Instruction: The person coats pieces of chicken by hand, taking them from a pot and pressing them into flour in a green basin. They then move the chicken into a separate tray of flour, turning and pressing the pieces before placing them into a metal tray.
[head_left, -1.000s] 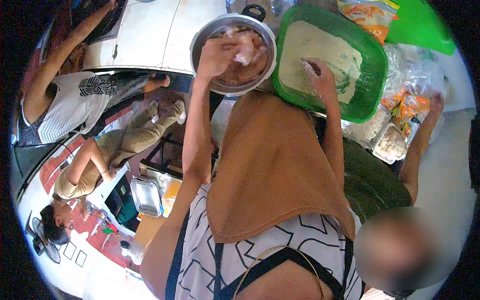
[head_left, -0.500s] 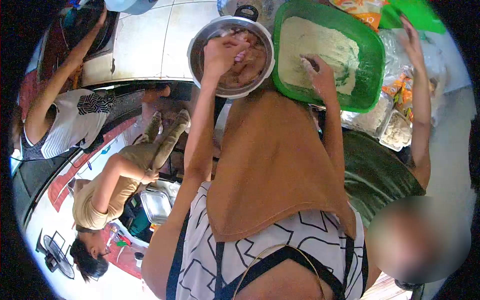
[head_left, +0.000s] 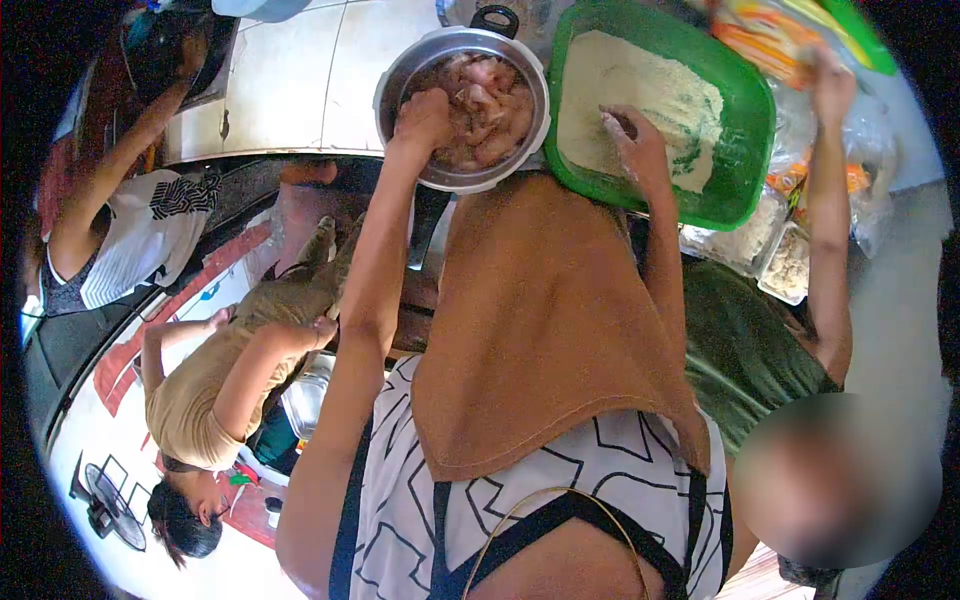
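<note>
My left hand (head_left: 425, 120) is curled down at the left side of a metal pot (head_left: 384, 125), among pieces of raw meat (head_left: 490, 105). Its fingers are bent together, and what they hold is hidden. Over pale flour (head_left: 610, 75) in a green basin (head_left: 752, 120) is my right hand (head_left: 640, 150). Its whitened fingers are loosely bent, with a gap between them and nothing visible in them. The pot and the basin stand side by side.
A co-worker's hand (head_left: 832, 90) touches an orange and yellow package (head_left: 765, 40) at the right. Below it are clear containers (head_left: 787, 262) of pale food. Another person (head_left: 225, 370) bends at the left; a third person's arm (head_left: 130, 155) reaches toward a dark pan (head_left: 165, 60).
My left hand has moved left and lower in the pot; the pink piece at its fingertips is no longer visible. My right hand has barely moved. The co-worker's hand at the right has come down onto the package.
</note>
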